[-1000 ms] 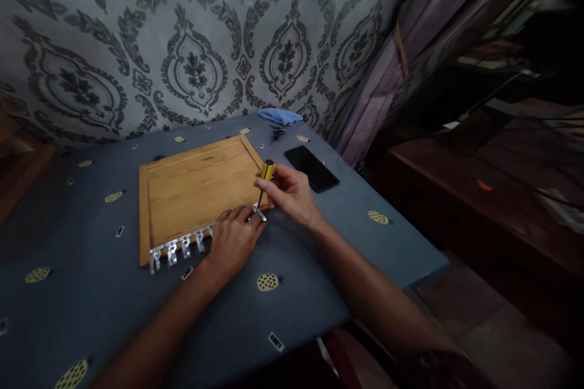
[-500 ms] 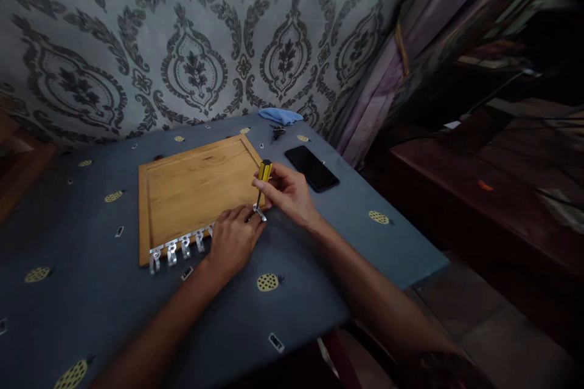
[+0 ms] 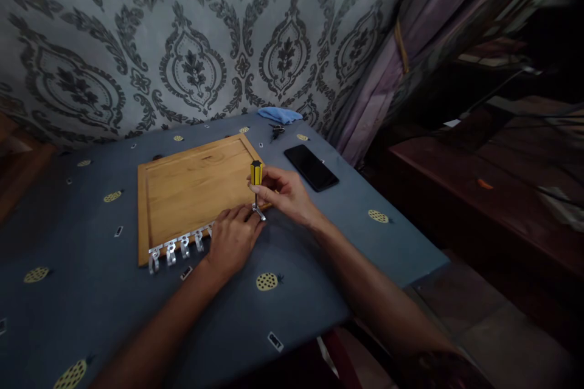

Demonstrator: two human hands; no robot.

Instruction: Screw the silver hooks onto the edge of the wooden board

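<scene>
I log: right hand grips screwdriver upright, tip on end hook at edge of wooden board; left hand flat on hook row, holding nothing.

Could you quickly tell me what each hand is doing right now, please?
Left hand: open, resting flat on the hook rail.
Right hand: closed on the yellow screwdriver.

left hand: palm down, fingers loosely bent | right hand: fingertips pinched together (wrist raised)
</scene>
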